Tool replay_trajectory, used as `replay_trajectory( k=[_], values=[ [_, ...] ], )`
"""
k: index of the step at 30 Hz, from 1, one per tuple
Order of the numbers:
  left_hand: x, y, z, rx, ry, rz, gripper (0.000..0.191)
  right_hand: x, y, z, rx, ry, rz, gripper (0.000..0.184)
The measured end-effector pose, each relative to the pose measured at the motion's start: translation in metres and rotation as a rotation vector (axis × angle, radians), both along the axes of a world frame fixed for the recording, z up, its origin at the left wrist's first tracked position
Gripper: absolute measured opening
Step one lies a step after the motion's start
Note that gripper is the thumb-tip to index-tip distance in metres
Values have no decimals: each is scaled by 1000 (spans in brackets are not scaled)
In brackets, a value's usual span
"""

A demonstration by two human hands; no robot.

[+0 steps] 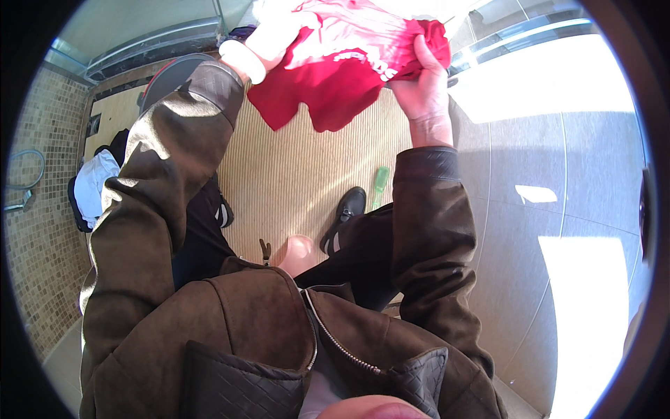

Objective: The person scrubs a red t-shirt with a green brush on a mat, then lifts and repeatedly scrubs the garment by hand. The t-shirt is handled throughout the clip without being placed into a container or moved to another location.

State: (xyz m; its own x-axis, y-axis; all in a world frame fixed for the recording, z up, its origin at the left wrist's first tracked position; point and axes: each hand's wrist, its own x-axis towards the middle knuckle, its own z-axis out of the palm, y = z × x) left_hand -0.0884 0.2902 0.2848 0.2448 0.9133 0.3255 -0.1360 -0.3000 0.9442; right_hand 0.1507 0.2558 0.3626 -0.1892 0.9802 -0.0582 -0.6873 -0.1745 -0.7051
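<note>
A red cloth garment (335, 89) with white printing hangs stretched between my two hands at the top of the head view, partly washed out by bright sunlight. My right hand (426, 86) grips its bunched right end, thumb on top. At the upper left, my left hand (277, 39) is at the other end of the garment, overexposed, so its fingers are hard to make out. A white band (243, 62) circles the left wrist. Below the cloth lies a ribbed beige floor (314, 162).
A green brush-like item (381, 180) lies on the floor beside a black shoe (352, 201). White cloth (96, 180) rests on dark things at the left, near a mosaic-tiled surface (47, 251). A round grey object (172, 78) is behind the left sleeve. Grey tiles (523, 157) line the right.
</note>
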Motion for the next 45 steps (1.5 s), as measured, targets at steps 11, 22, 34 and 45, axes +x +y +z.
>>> replay_trajectory(
  k=[11, 22, 34, 45],
  values=[
    [40, -46, 49, 556, 740, 587, 25, -80, -45, -21, -40, 355, 328, 39],
    [16, -33, 25, 430, 722, 635, 31, -77, -60, 1, -83, 327, 363, 35],
    [28, -23, 56, 79, -26, 17, 23, -52, -36, -20, -138, -337, 144, 31],
    [6, -36, 42, 4, 442, -216, 70, -26, -26, 14, -126, -107, 37, 22]
  ],
)
